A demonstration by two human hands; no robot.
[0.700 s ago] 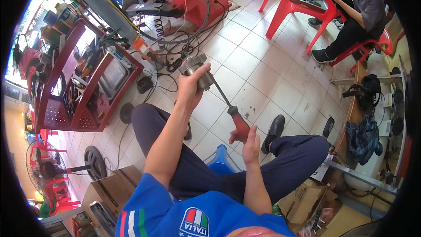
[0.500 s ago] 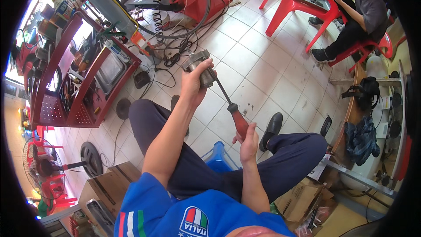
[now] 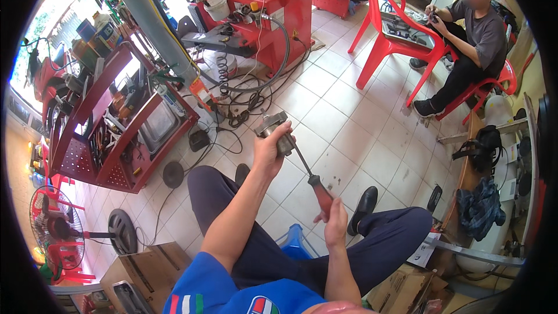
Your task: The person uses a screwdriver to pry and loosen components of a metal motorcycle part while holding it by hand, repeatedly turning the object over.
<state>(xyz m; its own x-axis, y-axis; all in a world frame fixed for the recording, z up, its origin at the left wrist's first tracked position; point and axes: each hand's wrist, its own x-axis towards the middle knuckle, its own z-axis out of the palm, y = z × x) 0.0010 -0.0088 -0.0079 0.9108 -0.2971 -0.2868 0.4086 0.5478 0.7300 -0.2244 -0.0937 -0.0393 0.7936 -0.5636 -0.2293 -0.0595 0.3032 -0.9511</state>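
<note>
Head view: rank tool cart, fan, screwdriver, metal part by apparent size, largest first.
1. Tool cart
2. Fan
3. Screwdriver and metal part: unranked; similar in area, though the screwdriver looks longer.

The lens sits up on the wearer's head, the left of a side-by-side pair, and I can see it tips steeply down and forward over the blue shirt point(image 3: 302, 293) and dark trousers point(image 3: 381, 229). Left grip point(image 3: 269, 151) and right grip point(image 3: 336, 224) come close, around mid-frame. Past them, the tiled floor point(image 3: 317, 104) runs out to the distant co-worker point(image 3: 479, 40), upper right. It's a wide fisheye, ringed in black, bowing straight edges near the rim.
</note>
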